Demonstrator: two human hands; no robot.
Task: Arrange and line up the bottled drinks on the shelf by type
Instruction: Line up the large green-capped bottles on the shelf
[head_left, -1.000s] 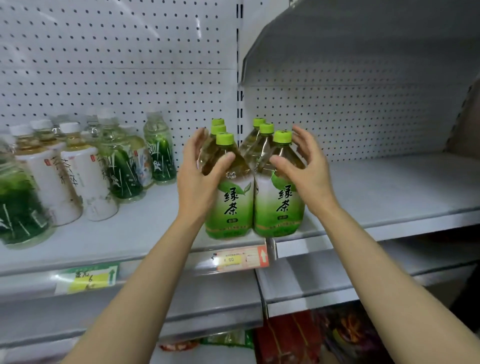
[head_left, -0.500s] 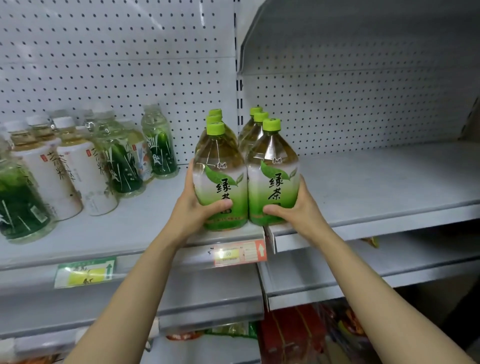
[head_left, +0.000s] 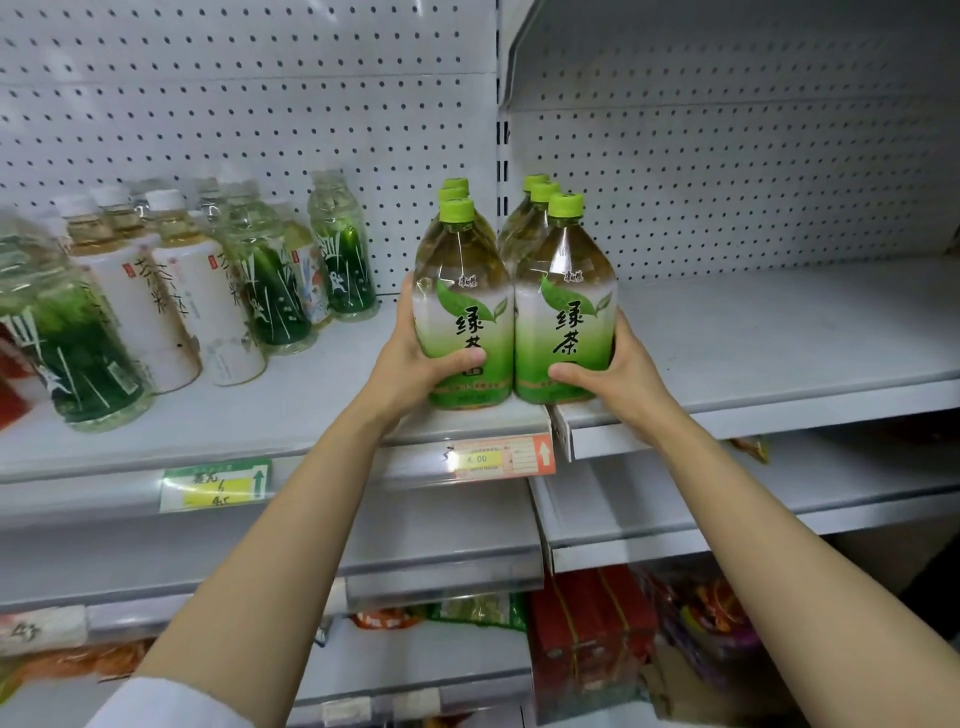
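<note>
Two rows of green-capped green tea bottles stand front to back at the joint of two shelf boards. My left hand (head_left: 415, 358) grips the lower part of the front left green tea bottle (head_left: 462, 291), thumb across its label. My right hand (head_left: 618, 369) grips the front right green tea bottle (head_left: 566, 296) the same way. Both front bottles stand upright near the front edge of the shelf (head_left: 311, 405), side by side and touching. Behind each, two more green caps show.
Left on the same shelf stand white-label tea bottles (head_left: 208, 306) and several clear bottles with dark green labels (head_left: 270, 291). The right shelf board (head_left: 779, 332) holds nothing. Price tags (head_left: 501, 457) hang on the shelf edge. Packaged goods lie on lower shelves.
Both hands slid down from the bottle shoulders to the lower labels and now grip the two front bottles. The view drew nearer to the bottles.
</note>
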